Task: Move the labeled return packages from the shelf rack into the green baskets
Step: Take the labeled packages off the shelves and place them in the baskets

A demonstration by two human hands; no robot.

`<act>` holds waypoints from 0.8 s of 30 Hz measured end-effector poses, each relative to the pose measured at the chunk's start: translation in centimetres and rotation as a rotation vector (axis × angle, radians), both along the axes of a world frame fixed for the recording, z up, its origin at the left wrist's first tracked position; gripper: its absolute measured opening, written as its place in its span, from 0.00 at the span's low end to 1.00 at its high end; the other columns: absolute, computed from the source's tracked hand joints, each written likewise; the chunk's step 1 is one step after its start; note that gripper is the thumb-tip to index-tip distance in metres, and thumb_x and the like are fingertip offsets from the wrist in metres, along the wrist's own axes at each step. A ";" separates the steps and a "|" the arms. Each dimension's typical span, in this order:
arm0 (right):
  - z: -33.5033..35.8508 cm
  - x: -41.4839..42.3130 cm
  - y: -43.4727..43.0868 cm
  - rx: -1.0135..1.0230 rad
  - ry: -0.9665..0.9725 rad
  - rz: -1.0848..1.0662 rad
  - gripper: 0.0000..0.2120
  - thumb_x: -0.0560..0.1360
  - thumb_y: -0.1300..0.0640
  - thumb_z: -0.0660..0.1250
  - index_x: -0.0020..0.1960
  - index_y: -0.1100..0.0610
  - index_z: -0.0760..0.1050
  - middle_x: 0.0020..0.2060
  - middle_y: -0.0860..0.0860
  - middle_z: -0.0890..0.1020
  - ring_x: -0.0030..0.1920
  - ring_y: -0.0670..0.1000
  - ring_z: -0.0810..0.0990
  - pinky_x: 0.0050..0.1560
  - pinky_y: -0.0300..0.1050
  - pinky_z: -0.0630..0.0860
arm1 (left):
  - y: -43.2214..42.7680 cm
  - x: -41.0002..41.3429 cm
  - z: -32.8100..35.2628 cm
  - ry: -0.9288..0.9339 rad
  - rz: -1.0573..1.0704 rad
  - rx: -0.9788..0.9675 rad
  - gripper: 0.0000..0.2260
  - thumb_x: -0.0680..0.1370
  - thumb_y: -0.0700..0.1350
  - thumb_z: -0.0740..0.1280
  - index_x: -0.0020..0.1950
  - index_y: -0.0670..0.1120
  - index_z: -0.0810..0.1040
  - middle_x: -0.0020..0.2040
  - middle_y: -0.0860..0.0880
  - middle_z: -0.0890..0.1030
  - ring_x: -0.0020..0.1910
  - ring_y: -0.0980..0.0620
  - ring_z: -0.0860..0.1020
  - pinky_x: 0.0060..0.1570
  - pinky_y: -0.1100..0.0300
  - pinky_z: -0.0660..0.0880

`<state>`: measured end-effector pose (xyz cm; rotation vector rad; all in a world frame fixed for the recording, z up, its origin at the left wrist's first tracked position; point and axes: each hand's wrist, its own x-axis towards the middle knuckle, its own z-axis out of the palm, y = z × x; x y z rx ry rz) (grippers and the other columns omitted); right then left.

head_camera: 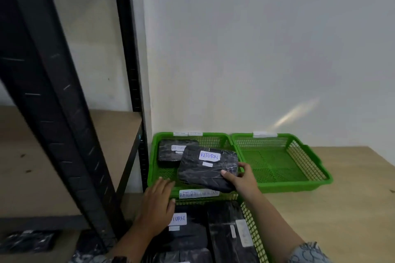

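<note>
My right hand grips the near right corner of a black wrapped package with a white "RETURN" label, holding it tilted over the far left green basket. A second black labeled package lies flat in that basket's back left corner. My left hand rests with straight fingers on the front rim of that basket. A nearer green basket below holds several black packages, one showing a "RETURN" label. The black metal shelf rack stands at the left with black packages on its low shelf.
An empty green basket sits to the right of the far one on a light wooden table. A white wall stands behind. The rack's brown shelf board at mid height is bare.
</note>
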<state>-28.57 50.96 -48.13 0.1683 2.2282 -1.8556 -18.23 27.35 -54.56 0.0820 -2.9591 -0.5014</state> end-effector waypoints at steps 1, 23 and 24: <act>-0.4 -0.9 -0.3 0.016 -0.010 0.029 0.27 0.70 0.58 0.75 0.62 0.55 0.64 0.52 0.56 0.76 0.47 0.53 0.79 0.43 0.43 0.77 | -0.3 -0.3 -0.1 -0.003 0.051 0.002 0.23 0.72 0.51 0.55 0.63 0.44 0.76 0.61 0.45 0.78 0.63 0.43 0.73 0.57 0.47 0.72; -6.8 -8.2 -7.9 0.457 -0.260 0.307 0.17 0.67 0.53 0.77 0.47 0.65 0.79 0.45 0.58 0.83 0.47 0.58 0.82 0.53 0.51 0.79 | -1.4 -1.8 -2.9 -0.137 0.416 -0.037 0.30 0.74 0.55 0.52 0.68 0.36 0.69 0.66 0.39 0.73 0.65 0.41 0.72 0.58 0.43 0.70; -6.6 -7.8 -8.3 0.480 -0.255 0.315 0.15 0.68 0.53 0.76 0.44 0.63 0.78 0.43 0.57 0.82 0.46 0.56 0.80 0.50 0.47 0.78 | -1.4 -1.9 -2.9 -0.137 0.418 -0.032 0.30 0.74 0.55 0.52 0.68 0.36 0.69 0.66 0.39 0.73 0.65 0.41 0.71 0.58 0.43 0.70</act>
